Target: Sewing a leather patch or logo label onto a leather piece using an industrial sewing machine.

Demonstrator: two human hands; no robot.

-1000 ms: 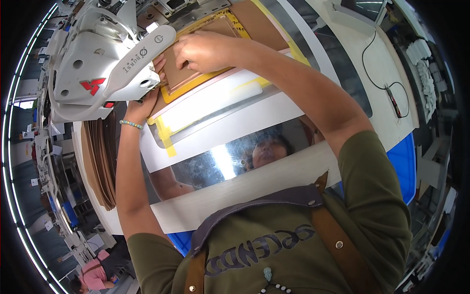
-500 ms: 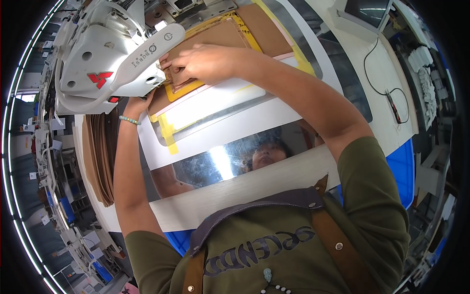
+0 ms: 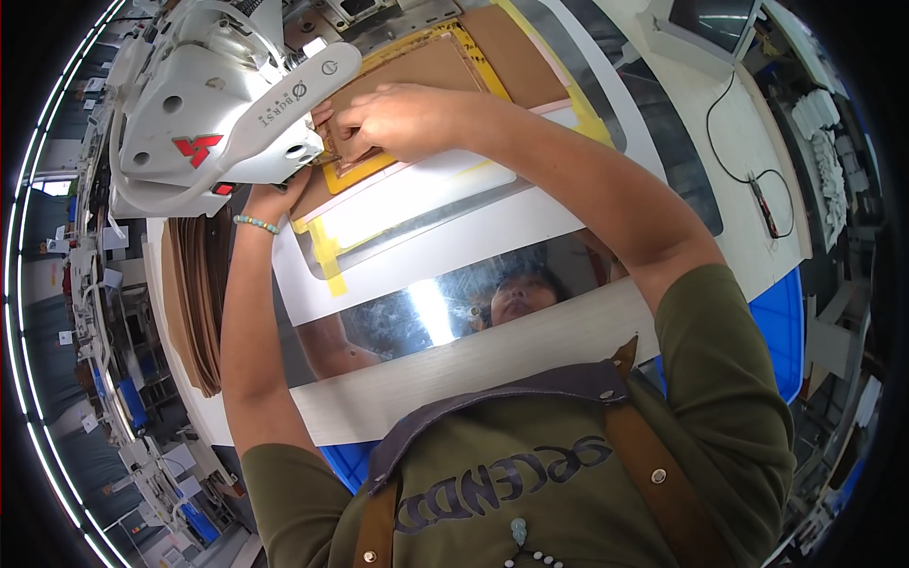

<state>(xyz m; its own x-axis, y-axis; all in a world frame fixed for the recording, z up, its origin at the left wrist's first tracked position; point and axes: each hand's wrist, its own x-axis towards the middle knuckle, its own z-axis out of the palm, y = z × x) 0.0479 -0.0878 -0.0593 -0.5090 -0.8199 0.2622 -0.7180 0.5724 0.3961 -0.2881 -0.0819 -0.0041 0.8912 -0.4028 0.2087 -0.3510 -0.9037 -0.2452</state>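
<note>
My right hand (image 3: 402, 123) rests on a brown panel (image 3: 421, 68) inside a yellow-edged frame (image 3: 488, 71). Its fingers are bent and bunched, with the tips down at the panel's near left corner; whatever they may pinch is hidden. My left hand (image 3: 275, 199) reaches up beneath the white head of a sewing machine (image 3: 204, 118), which covers most of it. A few fingertips (image 3: 322, 112) show beyond the machine's head, close to my right fingers. The frame lies on a larger brown sheet (image 3: 521, 71) bordered with yellow tape (image 3: 327, 251) over a white board.
A shiny metal plate (image 3: 426, 308) lies along the table's near side. Brown sheets (image 3: 194, 303) stand stacked at the left. On the right are a red-and-black hand tool (image 3: 763, 206) with a cord, a screen (image 3: 710, 24) and a blue bin (image 3: 781, 331).
Both hands stay nearly in place, with only a slight shift of the right fingers. My left wrist has turned or moved a little. The view has shifted slightly.
</note>
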